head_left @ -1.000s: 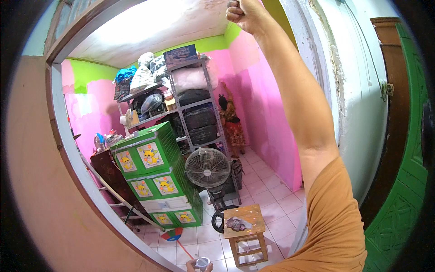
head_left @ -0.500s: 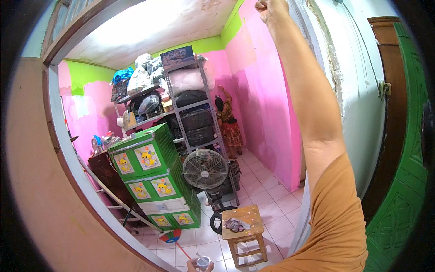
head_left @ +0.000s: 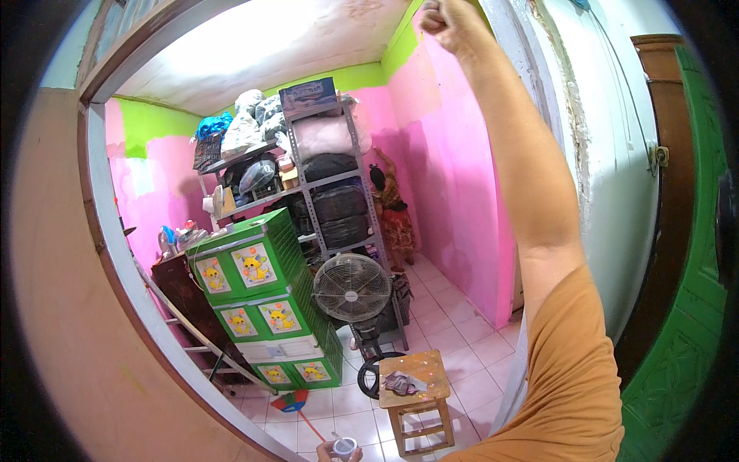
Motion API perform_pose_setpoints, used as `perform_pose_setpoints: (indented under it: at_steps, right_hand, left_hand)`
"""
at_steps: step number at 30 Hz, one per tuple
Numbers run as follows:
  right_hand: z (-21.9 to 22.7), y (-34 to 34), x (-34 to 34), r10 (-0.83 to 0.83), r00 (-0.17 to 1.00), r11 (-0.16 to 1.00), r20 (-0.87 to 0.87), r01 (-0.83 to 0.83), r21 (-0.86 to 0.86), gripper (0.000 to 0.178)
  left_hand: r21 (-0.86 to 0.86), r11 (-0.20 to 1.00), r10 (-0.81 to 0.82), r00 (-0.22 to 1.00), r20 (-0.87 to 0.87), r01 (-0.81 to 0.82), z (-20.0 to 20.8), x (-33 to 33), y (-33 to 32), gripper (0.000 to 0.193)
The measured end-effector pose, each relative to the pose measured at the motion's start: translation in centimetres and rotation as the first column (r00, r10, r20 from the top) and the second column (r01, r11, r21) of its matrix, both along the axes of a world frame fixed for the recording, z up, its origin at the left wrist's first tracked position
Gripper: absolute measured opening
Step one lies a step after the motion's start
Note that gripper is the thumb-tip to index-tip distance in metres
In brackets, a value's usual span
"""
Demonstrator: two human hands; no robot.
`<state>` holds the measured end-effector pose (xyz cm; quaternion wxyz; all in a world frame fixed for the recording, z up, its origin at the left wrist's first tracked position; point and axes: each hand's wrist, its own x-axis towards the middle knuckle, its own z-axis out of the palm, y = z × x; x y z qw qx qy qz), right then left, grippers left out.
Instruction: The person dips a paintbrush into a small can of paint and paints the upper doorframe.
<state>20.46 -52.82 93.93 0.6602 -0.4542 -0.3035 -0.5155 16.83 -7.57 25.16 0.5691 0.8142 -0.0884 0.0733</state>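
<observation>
- Holds a cup (head_left: 345,449) in the left hand (head_left: 326,451), near, closed around its sides.
- Has the right hand (head_left: 448,23) raised high at right, curled into a fist; cannot tell if gripping anything.
- Looks down on a stool (head_left: 433,371) just right of the cup, bearing a crumpled cloth (head_left: 400,383); on a broom (head_left: 291,400) at left.
- Faces, farther, a fan (head_left: 352,288), right of green drawers (head_left: 308,248).
- Faces, far, a rack (head_left: 331,178) and, right of it, a person (head_left: 396,219), one arm up by the pink wall (head_left: 454,208).

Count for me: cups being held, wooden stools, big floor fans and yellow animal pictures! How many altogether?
Cup in the left hand: 1
Wooden stool: 1
Big floor fan: 1
Yellow animal pictures on the green drawers: 6
Total: 9
</observation>
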Motion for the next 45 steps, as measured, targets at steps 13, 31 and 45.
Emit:
perform_pose_setpoints:
  at_steps: [13, 31, 45]
  right_hand:
    - [2.4, 7.9, 6.8, 0.176, 0.932, 0.949, 0.317, -0.247, 0.198, 0.013]
    - [1.7, 35.3, 18.0, 0.450, 0.885, 0.855, -0.119, -0.465, -0.229, 0.006]
    - [2.7, 24.0, 13.3, 0.320, 0.943, 0.947, 0.089, -0.321, -0.002, 0.016]
  left_hand:
    - [0.022, 0.992, 0.121, 0.993, 0.012, -0.121, -1.3, -0.4, 2.7, 0.060]
    - [-0.318, 0.920, 0.273, 0.958, 0.092, -0.232, -6.6, -0.8, 8.8, 0.057]
    - [-0.170, 0.928, 0.348, 0.934, 0.083, -0.330, -6.3, 0.0, 9.1, 0.063]
